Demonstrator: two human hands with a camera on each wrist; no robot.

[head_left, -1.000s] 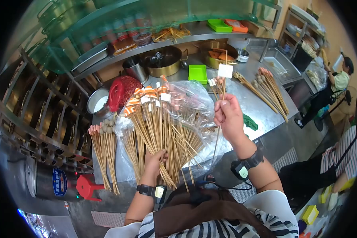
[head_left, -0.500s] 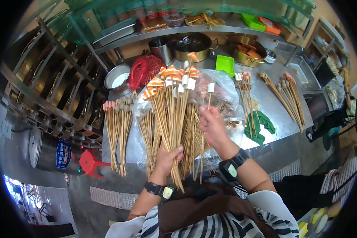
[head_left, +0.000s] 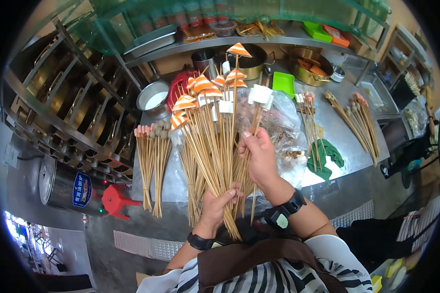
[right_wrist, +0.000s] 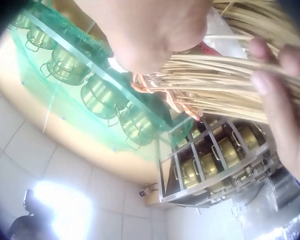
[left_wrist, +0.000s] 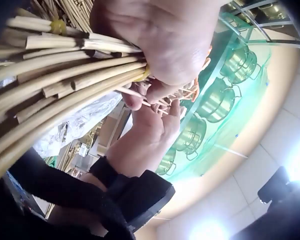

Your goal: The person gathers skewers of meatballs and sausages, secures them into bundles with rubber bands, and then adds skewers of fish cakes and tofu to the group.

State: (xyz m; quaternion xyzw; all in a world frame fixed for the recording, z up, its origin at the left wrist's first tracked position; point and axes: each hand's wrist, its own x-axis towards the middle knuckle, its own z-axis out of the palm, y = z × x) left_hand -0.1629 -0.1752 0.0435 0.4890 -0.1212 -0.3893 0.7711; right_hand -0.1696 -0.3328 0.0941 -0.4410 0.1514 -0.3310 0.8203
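Observation:
My left hand (head_left: pixel 218 207) grips a thick bundle of wooden skewers (head_left: pixel 209 161) near their lower ends, with orange-and-white triangular pieces (head_left: pixel 208 88) and white pieces at the tops. To its right, my right hand (head_left: pixel 259 154) pinches a few skewers below their white pieces (head_left: pixel 260 95). In the left wrist view, skewers (left_wrist: pixel 65 90) run under the left hand (left_wrist: pixel 157 35), with yellow bands around some. The right wrist view shows the right hand (right_wrist: pixel 150 30) beside the bundle; its fingertips are hidden there. More skewers lie on clear plastic (head_left: pixel 287 117) behind the hands.
Skewers with pink and grey pieces (head_left: pixel 154 156) stand at the table's left, and others (head_left: pixel 359 117) lie at its right. A green cloth (head_left: pixel 326 158) and a green tray (head_left: pixel 283 84) are on the metal table (head_left: pixel 347 146). Pots (head_left: pixel 312 68) stand behind, below a shelf; a red stool (head_left: pixel 116 200) is lower left.
My right hand has come from the right toward the bundle and now pinches skewers with several white pieces. One orange-and-white piece stands higher above the bundle. The view has shifted.

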